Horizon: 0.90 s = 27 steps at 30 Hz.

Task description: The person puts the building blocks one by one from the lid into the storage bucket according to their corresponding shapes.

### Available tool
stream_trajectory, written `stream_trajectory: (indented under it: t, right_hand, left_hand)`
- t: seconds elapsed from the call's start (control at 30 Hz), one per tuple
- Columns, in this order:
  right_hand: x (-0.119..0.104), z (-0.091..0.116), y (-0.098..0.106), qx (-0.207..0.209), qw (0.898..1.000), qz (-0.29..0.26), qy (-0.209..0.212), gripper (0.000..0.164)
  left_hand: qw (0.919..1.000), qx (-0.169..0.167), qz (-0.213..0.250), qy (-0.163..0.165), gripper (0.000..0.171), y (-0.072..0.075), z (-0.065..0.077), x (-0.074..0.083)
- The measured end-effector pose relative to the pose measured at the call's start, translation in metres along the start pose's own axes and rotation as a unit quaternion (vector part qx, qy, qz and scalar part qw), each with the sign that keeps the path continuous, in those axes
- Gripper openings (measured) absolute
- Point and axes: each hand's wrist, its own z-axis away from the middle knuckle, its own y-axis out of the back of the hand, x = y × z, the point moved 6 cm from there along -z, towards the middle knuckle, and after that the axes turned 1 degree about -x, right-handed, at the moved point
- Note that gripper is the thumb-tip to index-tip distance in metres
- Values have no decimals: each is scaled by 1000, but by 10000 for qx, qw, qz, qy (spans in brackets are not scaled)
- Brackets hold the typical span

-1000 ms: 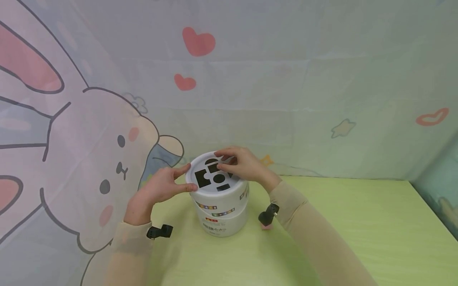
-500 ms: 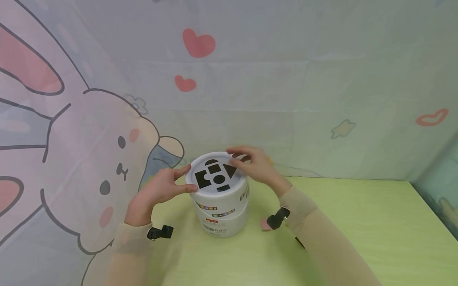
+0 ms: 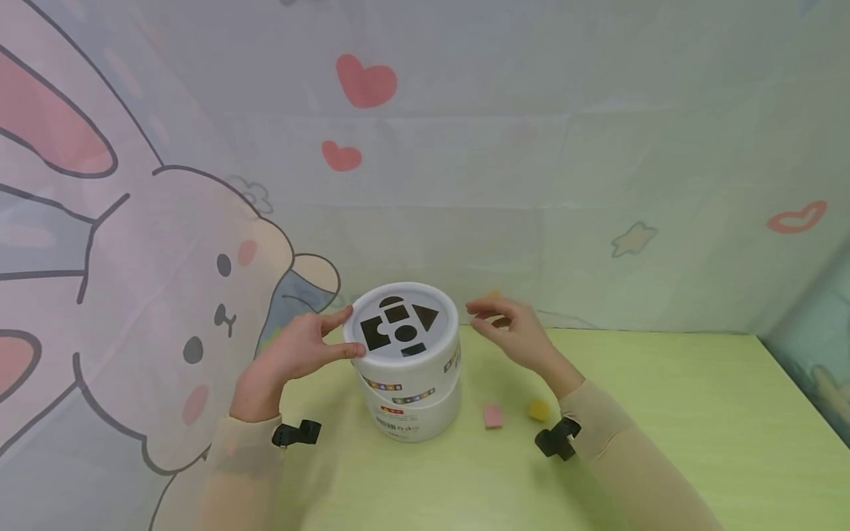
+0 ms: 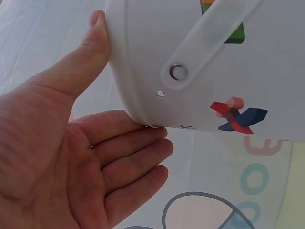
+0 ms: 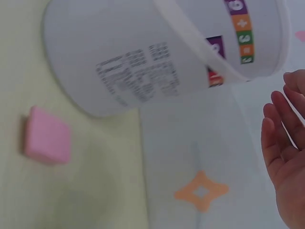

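A white lidded bucket stands upright on the table, its lid cut with several dark shaped holes, among them a triangle, a circle and a half-round. My left hand touches the left side of the lid's rim with thumb and index finger spread apart. In the left wrist view the other fingers stretch loosely under the rim, beside the bucket's handle. To the right of the bucket, apart from it, my right hand hovers with loosely bent fingers and nothing visible in them.
A pink block lies on the pale green table right of the bucket. Beside it is a yellow block, close to the right wrist's camera. Behind hangs a cloth printed with a rabbit and hearts.
My right hand has moved right, from over the lid's holes to beyond the bucket. The triangular hole and the yellow block have come into sight. My left hand stays at the rim.
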Motion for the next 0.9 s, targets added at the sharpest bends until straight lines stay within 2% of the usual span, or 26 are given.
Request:
stream_trajectory:
  t: [0.23,0.53,0.9]
  right_hand:
    - [28,31,-10,-580,9974,245,-357,28]
    - [48,57,-22,-1115,9917,510,-374,29]
    - [67,83,-32,-1916,9753,895,-639,39]
  left_hand:
    - [10000,-6,46,-51,97,0,-1,0]
    - [10000,-5,37,-27,96,1,-1,2]
    - [9999,-17,122,16,95,0,0,2]
